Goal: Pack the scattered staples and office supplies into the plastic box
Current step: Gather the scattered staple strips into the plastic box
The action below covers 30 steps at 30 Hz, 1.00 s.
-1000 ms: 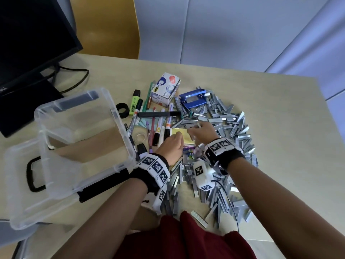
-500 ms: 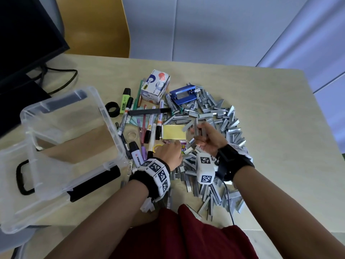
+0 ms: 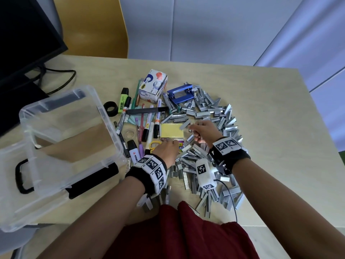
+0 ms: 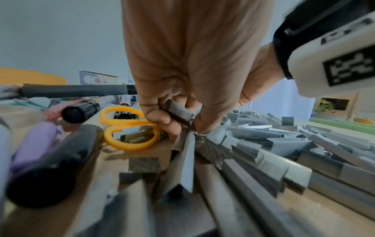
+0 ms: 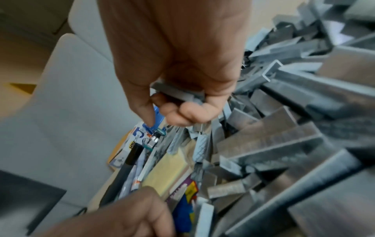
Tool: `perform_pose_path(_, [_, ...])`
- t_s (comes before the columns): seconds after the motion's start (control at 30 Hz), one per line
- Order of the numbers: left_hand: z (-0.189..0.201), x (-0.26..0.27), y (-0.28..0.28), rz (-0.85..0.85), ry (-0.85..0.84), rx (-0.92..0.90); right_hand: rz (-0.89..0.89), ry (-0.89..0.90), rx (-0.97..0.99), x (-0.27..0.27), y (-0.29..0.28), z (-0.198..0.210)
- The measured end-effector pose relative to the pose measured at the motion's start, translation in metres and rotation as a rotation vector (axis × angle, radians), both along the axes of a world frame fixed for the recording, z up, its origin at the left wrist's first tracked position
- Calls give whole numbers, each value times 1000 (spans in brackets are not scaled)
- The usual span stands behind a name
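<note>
1. The right hand has its grip closed on a short grey metal strip of staples, pinched between thumb and curled fingers and lifted just above the heap. The left hand also grips a short grey staple strip, fingers curled round it, low against the pile.

2. Directly under and to the right of both grips lies the big scattered heap of grey staple strips, covering the pale wooden worktop. I judge each strip light but brittle: the glued staples would likely snap apart if bent, and the legs are sharp. Taking a strip across its flat back and sides, near the middle, looks safest; a bunch scooped loosely may shed pieces.

3. Just ahead of the grips sits a yellow rectangular pad of sticky notes, soft-edged and easy to take by its sides. Beside the left grip lie scissors with yellow plastic loops, best held by the handles.

4. Further left of the grips are markers and pens in a loose row, smooth and apt to roll. Beyond them stand a white printed cardboard box and a blue metal hole punch, the heaviest piece by my guess.

5. Far left of the grips stands the clear plastic box with its lid open; it appears to hold none of these supplies yet, so packing has barely begun.
</note>
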<state>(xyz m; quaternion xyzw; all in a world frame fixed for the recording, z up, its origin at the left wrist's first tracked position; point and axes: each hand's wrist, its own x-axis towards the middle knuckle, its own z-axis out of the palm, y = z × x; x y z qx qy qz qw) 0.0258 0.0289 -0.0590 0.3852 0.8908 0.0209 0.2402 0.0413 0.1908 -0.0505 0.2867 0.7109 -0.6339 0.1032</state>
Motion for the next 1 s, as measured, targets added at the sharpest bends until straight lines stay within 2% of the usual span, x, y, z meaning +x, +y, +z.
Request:
perform_pose_path(0.13, [1, -6, -6, 24, -44, 100, 167, 22, 394, -4, -2, -4])
perform_pose_path(0.23, [4, -12, -11, 126, -84, 197, 326, 35, 602, -5, -4, -7])
perform_pose_path(0.4, [5, -22, -18, 297, -162, 341, 521, -47, 774, -5, -4, -15])
perform_pose_path(0.53, [13, -27, -17, 460, -320, 531, 505, -42, 839, -4, -7, -15])
perform_pose_path(0.63, [17, -28, -17, 659, -459, 637, 502, -16, 895, -2, -9, -12])
perform_pose_path(0.73, [17, -32, -17, 866, -576, 745, 466, 13, 859, -1, -8, -12])
perform_pose_path(0.83, [21, -32, -15, 1070, -719, 865, 358, 20, 705, -4, -9, -8])
perform_pose_path(0.93, [33, -29, -14, 1192, -855, 997, 176, -4, 360, -6, -15, 5])
perform_pose_path(1.0, [44, -29, -13, 1210, -869, 1054, 87, -20, 58, -7, -21, 13])
